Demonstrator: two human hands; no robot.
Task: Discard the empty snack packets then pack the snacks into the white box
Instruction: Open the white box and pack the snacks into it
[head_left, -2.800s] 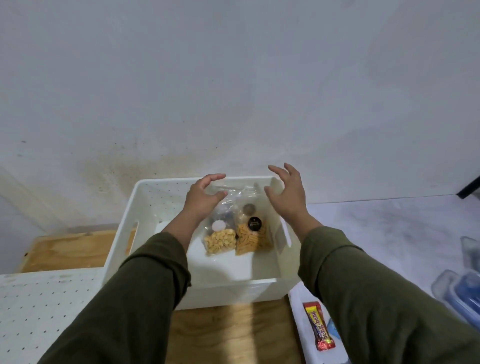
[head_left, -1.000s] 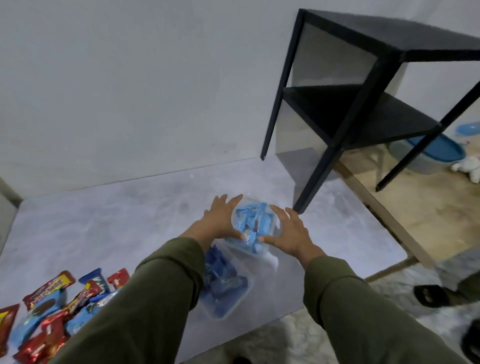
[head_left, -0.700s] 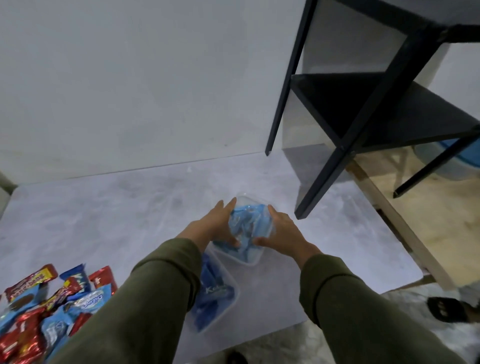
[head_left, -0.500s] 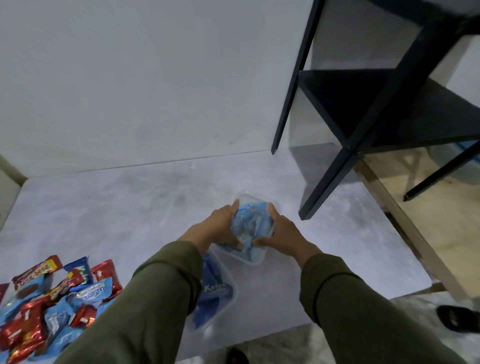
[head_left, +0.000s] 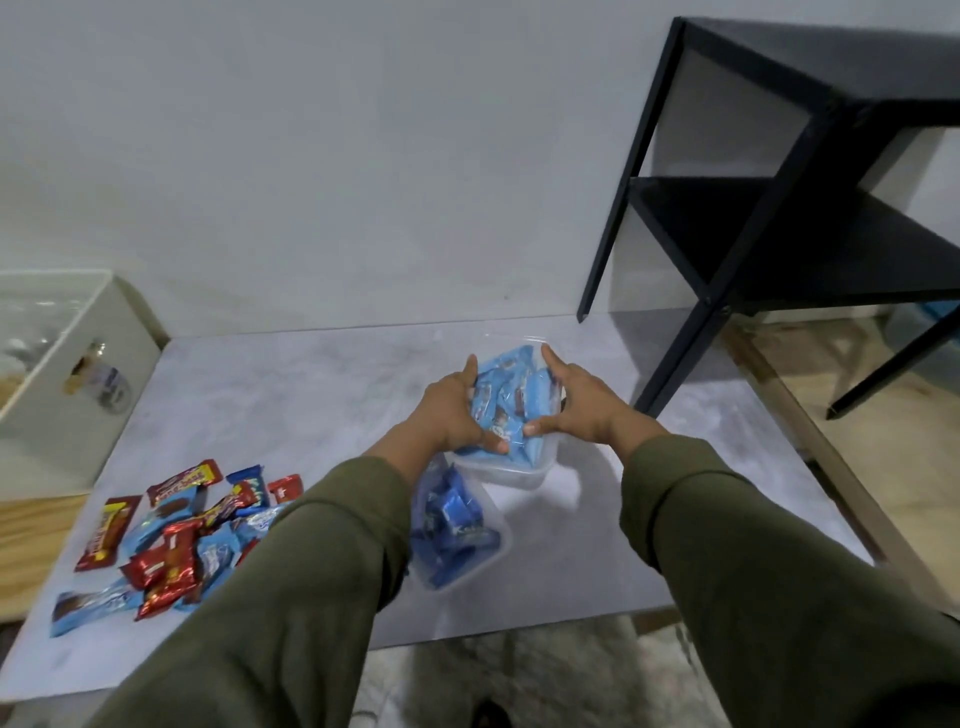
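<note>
Lifted since before, blue snacks (head_left: 511, 402) (bunched) between left hand (head_left: 451, 410), right hand (head_left: 582, 408)

To your right stands a black metal shelf unit (head_left: 810, 218), its front legs planted on the grey marbled tabletop (head_left: 291, 395) and its lower shelf bare as far as you can see. Behind everything runs a plain pale wall (head_left: 337, 145). Past the table's right edge you look down onto a light wooden floor (head_left: 893, 467), with something blue (head_left: 940, 312) partly hidden behind the shelf legs. At the far left, a strip of bare wooden board (head_left: 26, 530) adjoins the tabletop. Below the near edge lies a pale shaggy rug (head_left: 519, 675).
</note>
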